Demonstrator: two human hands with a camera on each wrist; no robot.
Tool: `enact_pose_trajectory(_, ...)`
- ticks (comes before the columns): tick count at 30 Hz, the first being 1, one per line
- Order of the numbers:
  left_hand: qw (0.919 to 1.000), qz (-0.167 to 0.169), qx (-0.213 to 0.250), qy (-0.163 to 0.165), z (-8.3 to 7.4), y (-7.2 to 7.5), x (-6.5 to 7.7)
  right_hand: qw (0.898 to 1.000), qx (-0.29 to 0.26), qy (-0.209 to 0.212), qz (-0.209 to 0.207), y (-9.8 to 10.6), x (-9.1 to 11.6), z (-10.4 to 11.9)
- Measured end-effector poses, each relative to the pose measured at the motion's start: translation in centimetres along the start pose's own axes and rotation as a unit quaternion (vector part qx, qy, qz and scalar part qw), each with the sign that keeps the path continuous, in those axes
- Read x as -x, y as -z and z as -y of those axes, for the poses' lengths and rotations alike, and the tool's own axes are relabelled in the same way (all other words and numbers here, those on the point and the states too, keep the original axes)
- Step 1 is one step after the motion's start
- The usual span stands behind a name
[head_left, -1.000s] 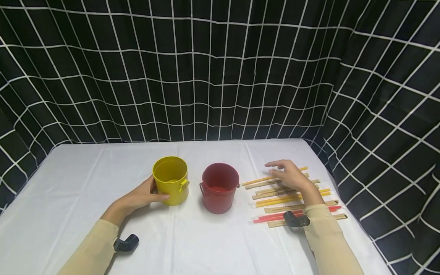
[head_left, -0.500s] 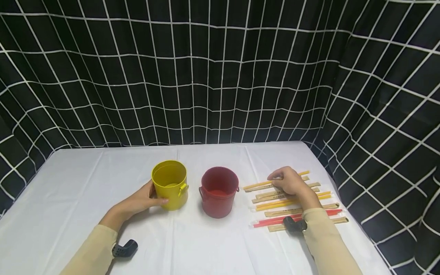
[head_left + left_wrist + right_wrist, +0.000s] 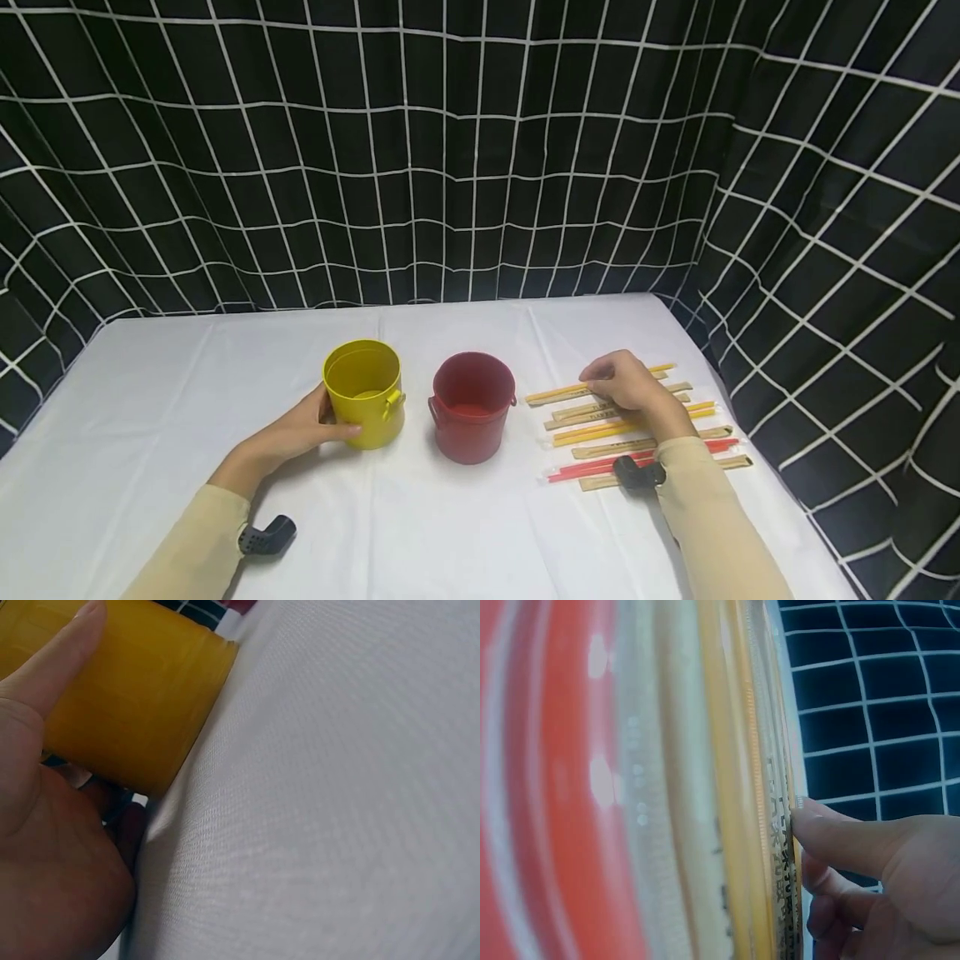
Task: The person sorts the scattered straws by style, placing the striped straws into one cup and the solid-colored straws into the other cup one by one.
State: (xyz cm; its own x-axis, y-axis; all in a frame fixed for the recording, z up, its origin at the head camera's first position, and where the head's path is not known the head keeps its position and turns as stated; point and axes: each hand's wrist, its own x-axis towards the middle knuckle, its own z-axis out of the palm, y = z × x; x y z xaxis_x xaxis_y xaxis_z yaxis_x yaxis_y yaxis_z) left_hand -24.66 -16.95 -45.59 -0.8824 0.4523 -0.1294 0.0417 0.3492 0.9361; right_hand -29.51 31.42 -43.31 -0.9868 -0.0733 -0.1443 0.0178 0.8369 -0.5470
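Note:
My left hand (image 3: 292,435) holds the side of a small yellow bucket (image 3: 372,419), thumb on the near side. In the left wrist view the thumb lies along the yellow bucket (image 3: 142,697), whose base is at the cloth. To its right a red bucket (image 3: 469,433) stands upright, handle down. My right hand (image 3: 630,385) is at the far end of a row of straws, pinching a yellow straw (image 3: 551,392) between thumb and fingers. In the right wrist view the thumb of the right hand (image 3: 877,862) presses at the row's far edge; the other fingers are partly hidden.
Below the right hand lie slim brown paper packets (image 3: 573,412) with dark lettering, more yellow straws (image 3: 573,438) and red straws (image 3: 566,476) in clear wrap, side by side. White cloth (image 3: 450,533) covers the table. A black curtain with white grid (image 3: 465,150) hangs behind and right.
My right hand has lowered from just above the straws, and its extended fingers have closed on the far yellow straw. The left hand stays on the yellow bucket. The head view has shifted slightly.

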Motion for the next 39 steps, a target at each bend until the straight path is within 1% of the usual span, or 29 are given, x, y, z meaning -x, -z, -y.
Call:
enact_pose_trajectory(4, 0.9998, 0.003, -0.001, -0.018, 0.0, 0.0, -0.2, 1.000, 0.005, -0.009, -0.005, 0.3, 0.0, 0.2)
enact_pose_trajectory(7, 0.9997, 0.002, 0.003, -0.025, 0.1, 0.0, -0.2, 1.000, 0.010, -0.004, -0.009, 0.3, 0.0, 0.2)
enact_pose_trajectory(14, 0.9999, -0.011, -0.006, -0.008, 0.3, 0.0, 0.2, 1.000, 0.019, 0.009, -0.007, -0.1, -0.1, -0.1)
enact_pose_trajectory(18, 0.9998, -0.013, -0.003, -0.016, 0.4, 0.0, 0.1, 0.999, 0.031, 0.018, -0.020, -0.1, -0.1, 0.0)
enact_pose_trajectory(20, 0.9997, -0.014, 0.000, -0.020, 0.3, 0.0, 0.0, 0.999, 0.035, 0.023, -0.030, 0.0, -0.1, 0.1)
enact_pose_trajectory(23, 0.9997, -0.014, 0.001, -0.018, 0.2, 0.0, -0.1, 0.998, 0.023, 0.035, -0.050, 0.4, 0.0, 0.3)
enact_pose_trajectory(27, 0.9999, -0.010, -0.008, -0.007, 0.1, -0.1, -0.2, 0.994, -0.005, 0.069, -0.088, 1.0, 0.5, 0.6)
enact_pose_trajectory(31, 0.9998, -0.006, -0.017, 0.003, 0.3, -0.2, -0.2, 0.984, -0.049, 0.105, -0.133, 1.6, 0.9, 1.3)
enact_pose_trajectory(33, 0.9998, -0.006, -0.019, 0.002, 0.4, -0.1, -0.2, 0.977, -0.082, 0.121, -0.153, 2.1, 1.2, 1.9)
enact_pose_trajectory(35, 0.9998, -0.008, -0.021, -0.001, 0.4, -0.1, -0.2, 0.968, -0.126, 0.139, -0.167, 2.5, 1.5, 2.6)
enact_pose_trajectory(37, 0.9997, -0.007, -0.021, -0.005, 0.4, 0.0, -0.1, 0.955, -0.193, 0.151, -0.170, 3.0, 1.9, 3.3)
enact_pose_trajectory(38, 0.9997, -0.007, -0.022, -0.005, 0.4, 0.0, -0.1, 0.945, -0.233, 0.155, -0.170, 3.3, 2.2, 3.6)
enact_pose_trajectory(39, 0.9997, -0.006, -0.021, -0.004, 0.4, 0.1, -0.2, 0.932, -0.277, 0.160, -0.168, 3.5, 2.4, 4.0)
